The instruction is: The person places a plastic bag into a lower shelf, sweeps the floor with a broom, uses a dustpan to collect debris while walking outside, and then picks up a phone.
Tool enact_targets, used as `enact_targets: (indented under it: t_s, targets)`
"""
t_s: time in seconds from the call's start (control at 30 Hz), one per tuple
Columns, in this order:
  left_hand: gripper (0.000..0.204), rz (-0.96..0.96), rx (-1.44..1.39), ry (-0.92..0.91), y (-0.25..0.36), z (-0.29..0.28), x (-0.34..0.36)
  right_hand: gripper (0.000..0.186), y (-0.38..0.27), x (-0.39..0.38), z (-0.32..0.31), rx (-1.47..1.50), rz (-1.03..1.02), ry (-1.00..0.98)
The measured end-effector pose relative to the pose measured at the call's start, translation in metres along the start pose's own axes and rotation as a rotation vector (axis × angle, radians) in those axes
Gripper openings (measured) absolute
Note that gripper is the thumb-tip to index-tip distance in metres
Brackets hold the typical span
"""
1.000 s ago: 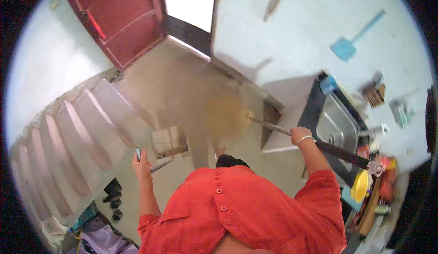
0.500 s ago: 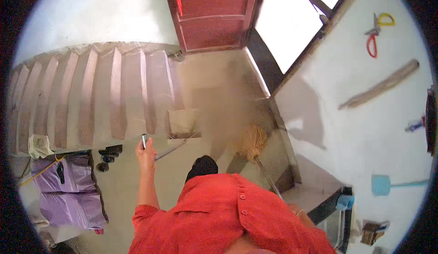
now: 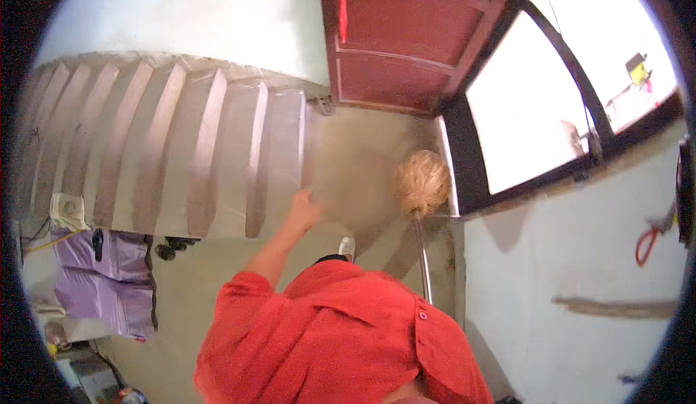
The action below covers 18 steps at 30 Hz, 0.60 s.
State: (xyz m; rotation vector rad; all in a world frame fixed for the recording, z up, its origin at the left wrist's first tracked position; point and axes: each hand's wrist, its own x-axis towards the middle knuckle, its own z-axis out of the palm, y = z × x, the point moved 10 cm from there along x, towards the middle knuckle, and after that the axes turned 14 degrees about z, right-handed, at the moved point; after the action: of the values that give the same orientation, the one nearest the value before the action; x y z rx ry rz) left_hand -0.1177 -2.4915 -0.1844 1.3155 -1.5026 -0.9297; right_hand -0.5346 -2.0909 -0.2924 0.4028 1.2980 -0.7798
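My left hand [image 3: 304, 212] reaches forward over the floor beside the bottom stair. It looks closed but blurred. Half a second ago it gripped the handle of a long-handled dustpan; the pan cannot be made out now in the hazy middle of the head view. To my right a straw broom [image 3: 424, 179] has its bushy head low near the door sill. Its pole [image 3: 423, 262] runs back toward me and disappears behind my red shirt [image 3: 341, 331]. My right hand is hidden there.
Concrete stairs [image 3: 196, 150] rise on the left. Ahead stands a red panelled door [image 3: 406, 34], with a bright opening [image 3: 533, 106] beside it. A purple cloth [image 3: 109, 281] covers something at left. Scissors [image 3: 647, 244] and a stick [image 3: 616, 307] show against the right wall [image 3: 522, 281].
The view has turned and moved toward the door. My left hand has swung forward and to the right. The broom head has come closer to the sill. My right wrist has gone out of sight.
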Motion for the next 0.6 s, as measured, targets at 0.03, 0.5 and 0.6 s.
enact_targets:
  t_s: [0.03, 0.5, 0.6]
  targets:
    - [0.022, 0.002, 0.178, -0.085, -0.077, 0.012, 0.007, 0.025, -0.017, 0.007, 0.02, -0.011, 0.02, -0.018]
    - [0.025, 0.036, -0.199, -0.278, 0.115, 0.219, 0.207, 0.019, -0.222, 0.042, 0.109, 0.347, -0.04, -0.194]
    - [0.018, -0.009, -0.133, -0.35, 0.104, 0.263, 0.241, 0.017, -0.264, 0.045, 0.117, 0.56, 0.038, -0.264]
